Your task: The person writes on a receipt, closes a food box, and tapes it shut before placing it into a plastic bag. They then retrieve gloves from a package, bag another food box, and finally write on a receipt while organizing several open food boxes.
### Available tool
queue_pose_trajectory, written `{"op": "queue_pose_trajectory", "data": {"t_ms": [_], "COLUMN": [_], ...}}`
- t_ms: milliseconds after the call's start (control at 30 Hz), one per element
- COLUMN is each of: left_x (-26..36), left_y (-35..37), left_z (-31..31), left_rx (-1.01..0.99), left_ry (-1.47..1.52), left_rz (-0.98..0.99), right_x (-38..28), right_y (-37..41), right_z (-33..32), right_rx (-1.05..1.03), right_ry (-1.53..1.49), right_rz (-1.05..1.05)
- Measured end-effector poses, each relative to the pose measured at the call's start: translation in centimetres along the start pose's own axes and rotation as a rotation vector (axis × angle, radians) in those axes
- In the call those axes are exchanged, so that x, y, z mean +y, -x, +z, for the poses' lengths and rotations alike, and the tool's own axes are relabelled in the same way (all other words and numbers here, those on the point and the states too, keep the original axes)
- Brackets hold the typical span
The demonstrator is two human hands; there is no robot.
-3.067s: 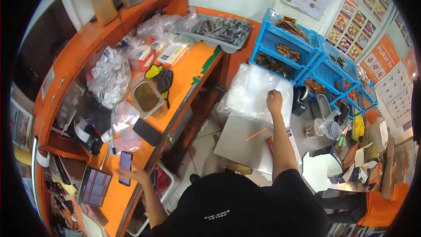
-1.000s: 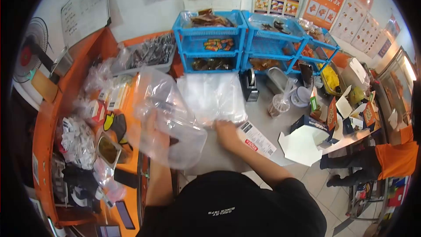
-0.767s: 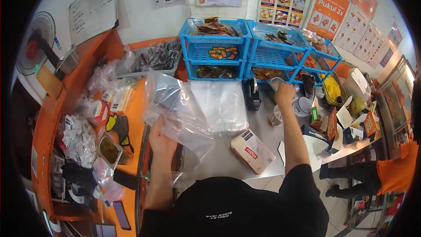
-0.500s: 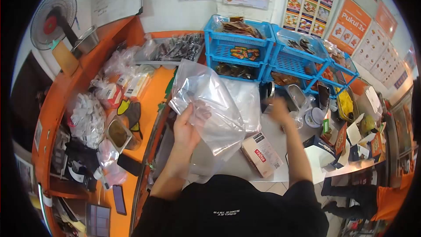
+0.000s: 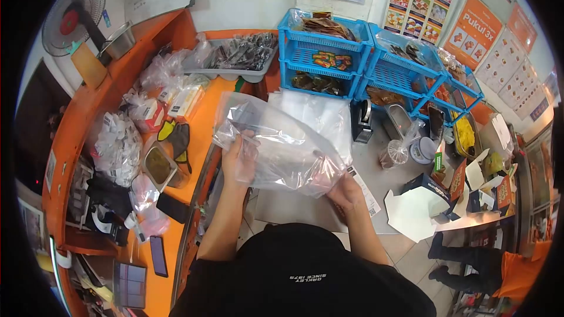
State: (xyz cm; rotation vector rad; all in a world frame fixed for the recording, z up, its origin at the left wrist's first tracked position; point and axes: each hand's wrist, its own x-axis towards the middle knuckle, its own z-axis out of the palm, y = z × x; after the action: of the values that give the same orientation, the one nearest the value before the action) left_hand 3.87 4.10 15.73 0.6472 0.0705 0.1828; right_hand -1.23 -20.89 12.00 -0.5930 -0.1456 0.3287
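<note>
A large clear plastic bag (image 5: 276,158) is stretched out between my two hands above the grey counter. My left hand (image 5: 239,161) grips its left side, the fingers partly seen through the film. At the lower right corner of the bag, my right hand (image 5: 346,192) pinches the edge. Behind it lies a stack of clear plastic bags (image 5: 329,108). A white printed box (image 5: 366,192) sits by my right hand, mostly hidden under the hand and the bag. A black tape dispenser (image 5: 363,124) stands just right of the stack.
Blue basket racks (image 5: 322,61) with packets line the back. On the right are a tied bag of drink (image 5: 393,154), a metal tin (image 5: 400,120) and open cartons (image 5: 420,202). An orange counter (image 5: 202,114) on the left holds a phone (image 5: 159,256). A person in orange (image 5: 520,270) stands at right.
My right hand has come from beside the tape dispenser down to the bag's right corner and taken hold of it. The bag, earlier hanging from my left hand, is now spread sideways.
</note>
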Motion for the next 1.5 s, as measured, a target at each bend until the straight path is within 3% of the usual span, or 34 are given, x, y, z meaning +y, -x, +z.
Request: {"op": "queue_pose_trajectory", "data": {"t_ms": [67,133,200,267,400,467,500,533,600,667,733,800,867,933,1000,1033,1067,1100,1133,1167,1200,1233,1267,1300,1333,1367,1400,1467,1500], "left_x": [-0.3,-0.9,-1.9,-1.4,-2.7,-4.8,-5.2,-5.2,-1.4,-0.2,-0.8,-3.8,-6.4,-6.6,-5.2,-4.3,-2.9,-1.1,0.6,3.1,7.5,9.0,11.6,12.3,12.5,12.0,11.2,8.7,6.4], "left_y": [0.1,-0.5,-1.6,-1.3,-2.6,-3.1,-2.8,-2.5,1.0,3.1,5.5,7.6,7.8,7.4,6.7,6.3,6.1,5.9,5.8,5.9,6.7,6.8,7.5,7.6,8.1,8.1,7.7,6.5,5.3], "left_z": [-1.3,-3.8,-6.9,-5.6,-7.8,-9.1,-9.3,-10.1,-5.7,-3.8,-2.0,-1.7,-2.9,-3.5,-3.5,-3.5,-3.3,-2.9,-2.4,-1.5,-0.3,-0.9,-1.3,-0.8,-1.8,-1.9,-1.9,-2.5,-3.9], "left_rx": [0.073,0.140,0.005,0.062,0.048,0.348,0.409,0.447,0.545,0.197,-0.289,-0.478,-0.501,-0.530,-0.372,-0.372,-0.327,-0.277,-0.241,-0.203,-0.217,-0.195,-0.174,-0.046,-0.185,-0.175,-0.076,0.117,0.098], "left_ry": [-0.053,-0.023,-0.109,-0.117,-0.302,-0.573,-0.903,-0.894,-1.391,-1.384,-1.156,-1.210,-1.042,-0.872,-0.549,-0.549,-0.716,-0.880,-1.099,-1.295,-1.344,-1.422,-1.542,-1.611,-1.747,-1.665,-1.606,-1.361,-0.958], "left_rz": [0.032,-0.143,-0.158,-0.133,-0.083,0.024,0.314,0.330,0.792,0.815,0.313,0.272,0.164,0.058,-0.049,-0.045,0.065,0.178,0.586,1.001,1.111,1.178,1.376,1.495,1.597,1.499,1.320,0.907,0.679], "right_x": [0.3,-0.1,-0.3,0.2,0.9,1.7,1.8,1.8,2.2,2.8,4.7,6.1,6.4,5.9,5.8,5.8,5.8,5.3,4.9,2.4,-0.7,-3.4,-6.0,-7.9,-8.7,-9.7,-9.5,-8.2,-7.2], "right_y": [0.8,0.6,0.8,0.6,-0.1,-0.6,-1.0,-1.3,-2.0,-2.0,-2.3,-2.7,-2.3,-2.1,-2.0,-2.1,-2.2,-2.2,-2.2,-2.6,-2.7,-1.7,-0.8,0.5,2.1,3.1,3.3,3.5,3.4], "right_z": [-1.0,-0.7,-0.8,-1.9,2.1,2.0,1.4,0.5,-1.8,-0.9,0.0,-1.4,0.8,3.6,3.3,2.6,2.4,1.8,1.3,-2.0,-4.2,-4.6,-4.8,-2.1,-2.9,-5.8,-4.0,0.8,3.0], "right_rx": [-0.043,0.156,0.215,0.410,0.311,0.232,0.256,0.284,0.253,0.349,0.433,0.413,0.403,0.504,0.572,0.501,0.426,0.278,0.228,-0.010,0.105,0.306,0.538,0.648,0.715,0.702,0.531,0.627,0.633], "right_ry": [0.015,0.250,0.390,0.297,0.381,0.419,0.446,0.471,0.434,0.505,0.530,0.671,0.678,0.210,0.320,0.481,0.642,1.111,1.585,2.046,1.793,1.846,1.864,1.883,1.937,1.911,1.878,1.164,0.704], "right_rz": [0.026,0.135,0.174,0.159,0.084,0.066,0.021,-0.029,-0.012,0.019,0.002,0.181,0.210,0.199,0.193,0.203,0.212,0.037,-0.201,-0.444,-0.301,-0.562,-0.806,-0.913,-0.958,-0.958,-1.046,-0.617,-0.510]}}
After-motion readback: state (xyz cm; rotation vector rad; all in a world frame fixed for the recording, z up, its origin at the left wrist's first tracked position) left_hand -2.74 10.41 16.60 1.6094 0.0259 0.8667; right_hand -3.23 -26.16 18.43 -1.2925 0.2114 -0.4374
